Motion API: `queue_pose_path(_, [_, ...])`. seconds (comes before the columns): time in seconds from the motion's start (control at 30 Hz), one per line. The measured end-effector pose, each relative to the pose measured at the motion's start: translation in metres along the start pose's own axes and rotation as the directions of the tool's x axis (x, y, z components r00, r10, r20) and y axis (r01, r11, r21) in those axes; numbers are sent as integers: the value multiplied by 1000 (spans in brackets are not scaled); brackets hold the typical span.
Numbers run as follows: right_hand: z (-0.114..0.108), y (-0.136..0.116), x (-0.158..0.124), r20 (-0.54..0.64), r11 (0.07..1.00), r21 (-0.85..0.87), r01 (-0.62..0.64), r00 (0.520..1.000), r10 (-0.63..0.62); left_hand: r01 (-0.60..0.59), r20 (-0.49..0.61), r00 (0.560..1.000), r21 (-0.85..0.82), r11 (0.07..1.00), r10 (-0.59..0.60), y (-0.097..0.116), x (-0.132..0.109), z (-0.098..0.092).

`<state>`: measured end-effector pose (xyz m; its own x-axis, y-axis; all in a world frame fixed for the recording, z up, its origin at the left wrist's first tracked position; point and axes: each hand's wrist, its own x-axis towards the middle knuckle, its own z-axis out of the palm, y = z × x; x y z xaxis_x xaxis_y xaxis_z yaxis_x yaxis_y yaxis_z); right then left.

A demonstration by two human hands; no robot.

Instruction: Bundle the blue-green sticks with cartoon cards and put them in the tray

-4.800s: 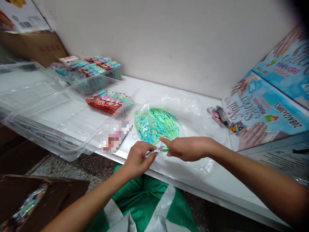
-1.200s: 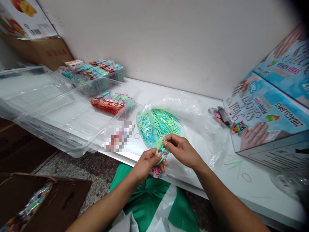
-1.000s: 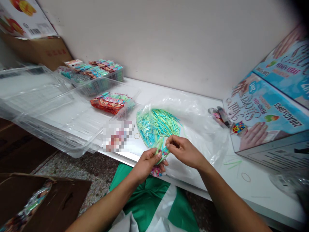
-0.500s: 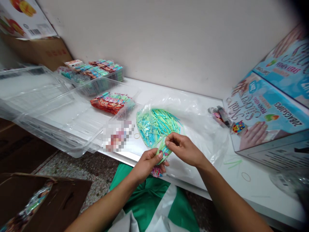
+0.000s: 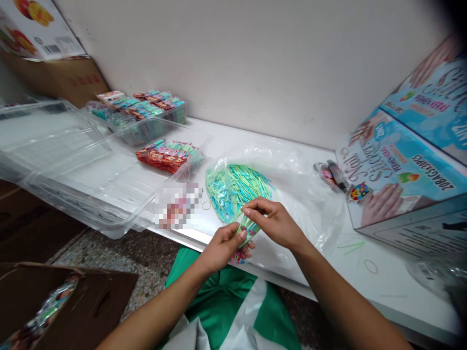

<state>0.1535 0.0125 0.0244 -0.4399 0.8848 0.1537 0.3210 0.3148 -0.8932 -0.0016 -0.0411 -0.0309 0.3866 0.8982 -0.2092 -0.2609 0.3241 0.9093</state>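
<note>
Near the table's front edge, my left hand (image 5: 224, 245) is closed around a small printed packet (image 5: 238, 258) and several thin green and blue sticks. The packet's pink lower end shows beneath the fingers, and the rest of it is mostly covered. My right hand (image 5: 275, 221) pinches the upper ends of thin green sticks (image 5: 242, 218) between thumb and fingers, just above the left thumb. Just beyond both hands, a heap of loose green and blue sticks (image 5: 251, 182) lies on an open clear plastic bag (image 5: 310, 194).
A bundle of red and green packets (image 5: 162, 158) lies beside large clear plastic trays (image 5: 113, 221) at left. A filled clear box (image 5: 178, 114) stands behind. Printed cartons (image 5: 401, 170) stand at right, near a tape dispenser-like item (image 5: 332, 175) and a rubber band (image 5: 371, 266).
My right hand has shifted slightly left, its fingertips now on the tips of the sticks above the left thumb. My left hand stays nearly in place.
</note>
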Motion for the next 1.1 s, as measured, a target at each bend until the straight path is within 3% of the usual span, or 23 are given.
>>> queue_pose_path(0.07, [-2, -5, 2, -105, 998, 22, 55, 993, -52, -12, -8, 1000, 1, 1000, 12, -2, 0, -1])
queue_pose_path(0.2, [-11, -8, -2, -359, 982, 150, 118, 932, -57, -37, -82, 996, -2, 999, 37, 0, 0, -7])
queue_pose_path(0.27, [-12, -5, -8, -321, 982, 175, 68, 947, -8, -84, -116, 990, 11, 996, 85, 4, 1, -10])
queue_pose_path(0.37, [-6, 3, -17, -111, 993, 96, -70, 991, 80, -176, -121, 976, 33, 984, 178, 11, 1, -12])
queue_pose_path(0.43, [0, 5, -21, -39, 997, 19, -81, 996, 81, -209, -107, 972, 35, 977, 211, 14, 1, -12])
queue_pose_path(0.57, [6, 0, -21, -76, 999, -46, 12, 997, -16, -247, -99, 964, 15, 969, 247, 15, -3, -12])
queue_pose_path(0.8, [-4, -10, -19, -132, 994, 29, 107, 986, -103, -272, -6, 962, -113, 956, 273, 19, -7, -15])
queue_pose_path(1.0, [-12, -11, -16, -168, 979, 144, 147, 978, -122, -305, -23, 952, -21, 952, 305, 15, -5, -13])
queue_pose_path(1.1, [-12, -17, -12, -169, 974, 172, 145, 979, -116, -237, -30, 971, -9, 971, 237, 20, -10, -12])
